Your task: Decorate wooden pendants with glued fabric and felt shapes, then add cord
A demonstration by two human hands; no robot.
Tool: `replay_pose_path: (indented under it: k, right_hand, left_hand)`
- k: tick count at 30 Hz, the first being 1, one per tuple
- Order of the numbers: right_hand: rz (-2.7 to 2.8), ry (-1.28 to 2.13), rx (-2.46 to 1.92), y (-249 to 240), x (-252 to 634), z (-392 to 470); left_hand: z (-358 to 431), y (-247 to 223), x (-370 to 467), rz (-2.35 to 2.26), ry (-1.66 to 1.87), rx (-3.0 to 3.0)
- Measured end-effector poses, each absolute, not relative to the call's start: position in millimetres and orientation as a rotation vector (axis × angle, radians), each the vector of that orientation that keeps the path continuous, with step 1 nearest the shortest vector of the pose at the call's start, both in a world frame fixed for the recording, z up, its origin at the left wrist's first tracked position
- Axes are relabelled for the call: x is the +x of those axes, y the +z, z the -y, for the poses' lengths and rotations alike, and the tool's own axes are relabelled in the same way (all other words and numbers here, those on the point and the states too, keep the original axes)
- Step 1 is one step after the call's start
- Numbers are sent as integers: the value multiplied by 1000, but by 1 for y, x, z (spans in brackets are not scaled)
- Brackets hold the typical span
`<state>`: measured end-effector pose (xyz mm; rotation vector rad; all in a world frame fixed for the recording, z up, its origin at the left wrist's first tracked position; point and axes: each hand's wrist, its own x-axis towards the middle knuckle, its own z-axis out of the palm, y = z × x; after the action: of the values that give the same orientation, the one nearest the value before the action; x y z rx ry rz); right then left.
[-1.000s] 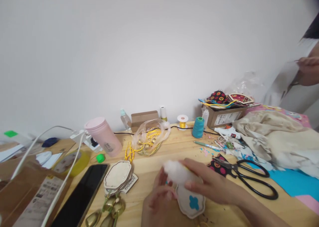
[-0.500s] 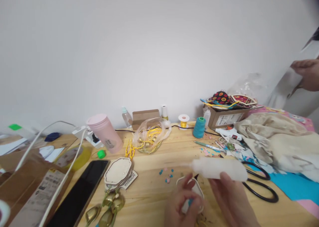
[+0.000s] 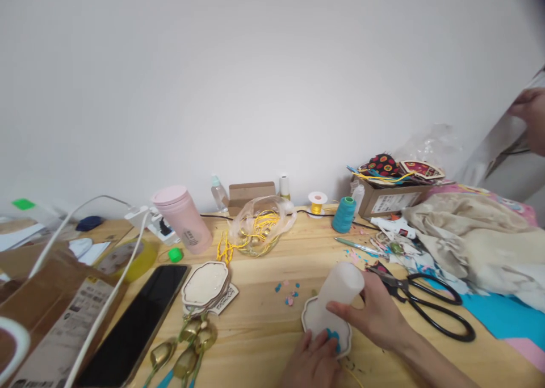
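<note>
A plain white bottle point(image 3: 339, 294), round and slightly translucent, is held tilted with its base upward, in the lower right of the frame. Its narrow end points down towards a cream plaque point(image 3: 313, 314) with a wavy raised rim, which lies flat on the surface point(image 3: 251, 325). A bright blue piece point(image 3: 334, 337), partly covered, lies upon the plaque's lower part.

White bottle point(image 3: 338, 291): tip hidden, contact with plaque point(image 3: 346, 341) unclear
Blue patch point(image 3: 334, 336): partly under left hand point(image 3: 313, 361)
Bench point(image 3: 251, 342): near edge cut off
Co-worker's hand point(image 3: 533, 116): cropped at right
Pink cup point(image 3: 181, 218): lettering unreadable
</note>
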<state>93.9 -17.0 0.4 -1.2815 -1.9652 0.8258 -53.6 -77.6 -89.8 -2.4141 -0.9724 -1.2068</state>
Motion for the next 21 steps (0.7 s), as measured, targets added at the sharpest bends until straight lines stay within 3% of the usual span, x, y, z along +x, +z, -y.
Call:
replay_pose_path:
  k: [21]
  right_hand:
    - [1969, 592, -1283, 3, 90, 17]
  left_hand:
    - [81, -86, -54, 1113, -1312, -2476]
